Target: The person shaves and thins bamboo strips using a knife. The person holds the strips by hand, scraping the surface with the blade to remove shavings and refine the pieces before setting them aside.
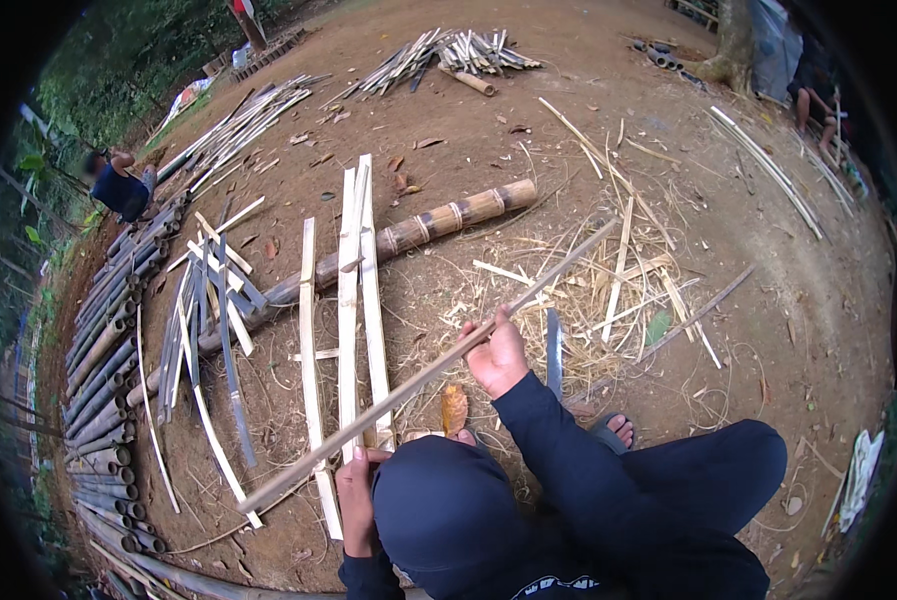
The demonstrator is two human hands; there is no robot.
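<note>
A long, narrow bamboo strip (418, 375) lies slantwise across my lap, its lower left end near the ground and its upper right end over a heap of shavings. My left hand (356, 497) is closed on it beside my bent knee, fingertips touching its lower part. Farther along, my right hand (498, 358) grips it from below, palm turned up. Under the strip, pale split bamboo slats (350, 300) rest across a thick bamboo pole (448, 218). A flat grey piece (553, 355) lies beside my right wrist; I cannot tell whether it is a blade or a slat.
Curly bamboo shavings (598, 290) cover the ground ahead. Stacked dark bamboo poles (108, 400) line the left side, and a pile of strips (448, 58) lies far ahead. A person (123, 190) sits at far left, another (816, 100) at far right.
</note>
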